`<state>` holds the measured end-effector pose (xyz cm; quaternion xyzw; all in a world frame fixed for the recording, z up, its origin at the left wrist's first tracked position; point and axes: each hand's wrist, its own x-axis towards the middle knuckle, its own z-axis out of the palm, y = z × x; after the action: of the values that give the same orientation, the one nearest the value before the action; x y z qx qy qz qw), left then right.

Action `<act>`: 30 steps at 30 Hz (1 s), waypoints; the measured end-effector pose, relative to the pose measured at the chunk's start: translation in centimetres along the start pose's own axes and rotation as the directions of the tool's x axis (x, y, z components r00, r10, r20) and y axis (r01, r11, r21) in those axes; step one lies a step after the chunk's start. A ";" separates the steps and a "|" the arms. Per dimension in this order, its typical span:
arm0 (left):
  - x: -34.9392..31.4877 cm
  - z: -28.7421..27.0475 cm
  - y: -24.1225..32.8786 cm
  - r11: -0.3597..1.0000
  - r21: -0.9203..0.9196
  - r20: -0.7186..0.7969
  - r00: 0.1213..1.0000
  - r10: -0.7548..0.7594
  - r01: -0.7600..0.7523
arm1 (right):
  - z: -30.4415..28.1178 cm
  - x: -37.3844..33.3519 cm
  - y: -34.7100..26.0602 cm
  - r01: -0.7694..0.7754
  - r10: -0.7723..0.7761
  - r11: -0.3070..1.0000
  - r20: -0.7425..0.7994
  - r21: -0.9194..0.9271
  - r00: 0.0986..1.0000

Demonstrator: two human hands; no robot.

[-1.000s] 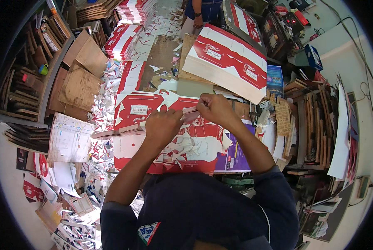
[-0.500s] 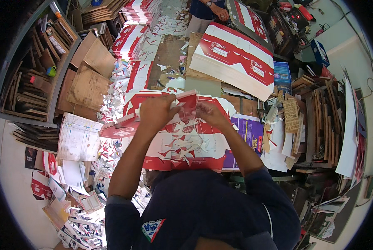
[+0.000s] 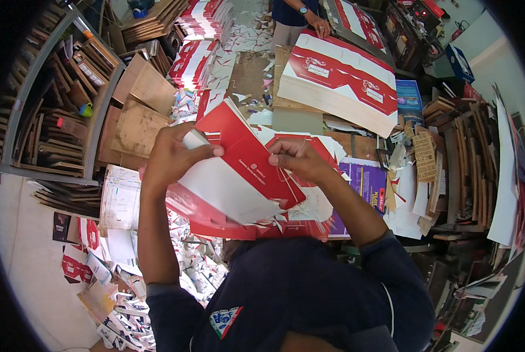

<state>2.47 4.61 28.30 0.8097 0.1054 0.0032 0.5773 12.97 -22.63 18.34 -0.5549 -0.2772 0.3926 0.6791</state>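
My left hand (image 3: 177, 154) grips a bundle of red and white printed cardboard sheets (image 3: 239, 141) by its left edge, thumb on top. The bundle is tilted up above the bench, and its lower left part is blurred. At its right edge, my right hand (image 3: 297, 159) pinches with thumb and forefinger; its other fingers are curled in. Thin offcut strips (image 3: 286, 179) hang just below that hand. Underneath lie more red and white sheets (image 3: 256, 230), partly hidden by the bundle, with small pointed paper scraps (image 3: 274, 223) on them.
A large stack of printed sheets (image 3: 338, 79) stands ahead on the right, with another person's hand (image 3: 318, 26) at its far edge. Wooden boards fill the left shelf (image 3: 107, 111) and right side (image 3: 462, 170). Paper scraps (image 3: 136, 317) cover the floor at left.
The bundle has swung up and opened toward me, its printed face now showing. My left hand has moved left and my right hand slightly right. The whole view has shifted a little.
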 end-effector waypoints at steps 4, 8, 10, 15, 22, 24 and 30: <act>-1.0 -1.2 -0.3 0.998 -0.060 0.017 0.999 0.029 -0.028 | 0.3 0.0 0.5 -0.178 0.044 0.848 0.270 0.499 0.962; -2.7 -1.8 -0.7 0.998 -0.064 -0.027 1.000 -0.002 0.001 | 3.9 -0.6 -0.3 -0.090 0.062 0.983 0.171 0.161 0.983; -3.6 -2.1 -0.8 0.998 -0.062 -0.057 0.998 -0.023 0.019 | 3.9 -0.4 -0.8 -0.096 0.098 0.995 0.043 -0.033 0.994; -5.5 -3.2 -1.5 0.998 0.026 -0.146 0.988 -0.048 0.052 | 4.2 0.4 -3.9 -0.079 0.079 0.984 -0.008 -0.161 0.997; -9.1 -4.5 -2.0 0.962 0.250 -0.367 0.930 -0.008 0.107 | 8.2 2.8 -1.4 0.062 -0.042 0.973 0.096 -0.224 0.994; -9.9 -4.5 -1.8 0.975 0.219 -0.369 0.929 0.039 0.046 | 8.1 3.5 -1.0 0.018 -0.019 1.000 0.160 0.006 0.987; -12.8 -4.5 -1.8 0.998 -0.064 -0.334 0.943 -0.004 -0.018 | 8.4 4.0 -1.2 -0.330 0.140 0.900 0.528 0.285 0.838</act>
<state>-10.93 7.17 29.65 0.7782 0.1987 0.1460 0.5775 8.60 -14.90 21.20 -0.3298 -0.2922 0.6475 0.6217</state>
